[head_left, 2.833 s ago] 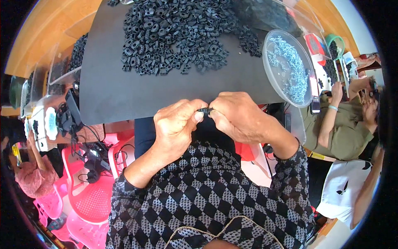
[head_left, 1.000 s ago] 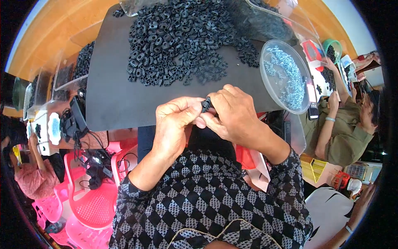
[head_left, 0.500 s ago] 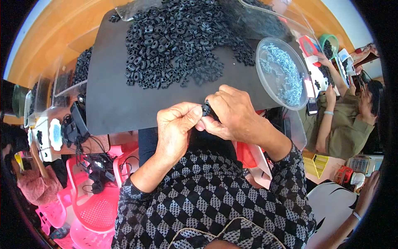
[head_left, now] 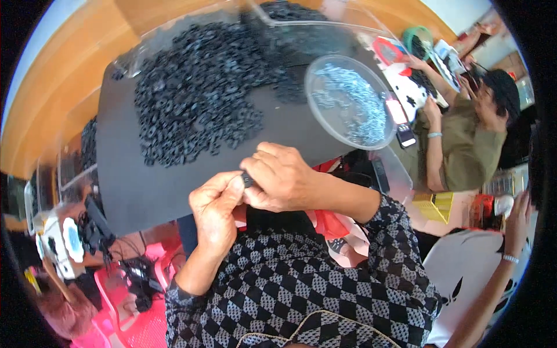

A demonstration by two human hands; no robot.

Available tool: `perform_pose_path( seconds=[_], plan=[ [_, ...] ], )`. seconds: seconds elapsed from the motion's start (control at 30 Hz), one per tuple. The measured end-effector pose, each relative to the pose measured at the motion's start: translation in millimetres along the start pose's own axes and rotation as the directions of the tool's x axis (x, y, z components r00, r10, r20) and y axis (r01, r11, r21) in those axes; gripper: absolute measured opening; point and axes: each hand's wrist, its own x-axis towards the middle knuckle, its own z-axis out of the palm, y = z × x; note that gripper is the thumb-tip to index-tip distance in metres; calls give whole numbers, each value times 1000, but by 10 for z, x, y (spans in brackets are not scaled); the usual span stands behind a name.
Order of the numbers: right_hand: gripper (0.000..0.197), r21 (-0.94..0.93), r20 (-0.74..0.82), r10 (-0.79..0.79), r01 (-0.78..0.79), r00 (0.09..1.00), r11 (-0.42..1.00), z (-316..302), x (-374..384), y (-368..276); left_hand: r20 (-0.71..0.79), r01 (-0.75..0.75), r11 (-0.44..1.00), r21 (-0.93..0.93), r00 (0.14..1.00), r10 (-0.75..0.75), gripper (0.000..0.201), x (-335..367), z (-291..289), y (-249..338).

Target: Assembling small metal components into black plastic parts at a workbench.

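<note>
A small black piece (head_left: 248, 180) is held between two hands, and it appears above the near edge of the dark worktop (head_left: 122, 191), around the middle of this edge. The left hand (head_left: 214, 210) pinches the piece with the thumb and the bent fingers, while the right hand (head_left: 281, 178) grasps it from the other side, its fingers curled; the exact shape of the piece is mostly covered by them. Beyond the hands, a wide pile of black pieces (head_left: 197, 95) lies on the worktop, reaching toward its far edge and well apart from the near left corner. At the right near corner there is a round clear tray (head_left: 310, 104), which contains many small light-blue pieces (head_left: 371, 113). Just beside this tray, on the right, is a phone (head_left: 406, 136). A clear box (head_left: 316, 24) is at the far edge and holds more dark pieces, blurred. Past the right edge, a co-worker in an olive top (head_left: 458, 148) sits, and a pink chair (head_left: 142, 330) is below the near left corner.
</note>
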Motion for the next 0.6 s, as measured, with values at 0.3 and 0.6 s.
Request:
perform_pose_path(
  seconds=[0.3,0.6],
  plan=[
    [30,-320,-228,71,-144,971,936,-566,341,288,-17,-99,988,117,995,102,24,31,-163,-31],
    [27,-467,-442,328,-526,835,711,-1530,655,1240,25,-121,991,50,992,120,35,13,-171,-152]
  ],
)
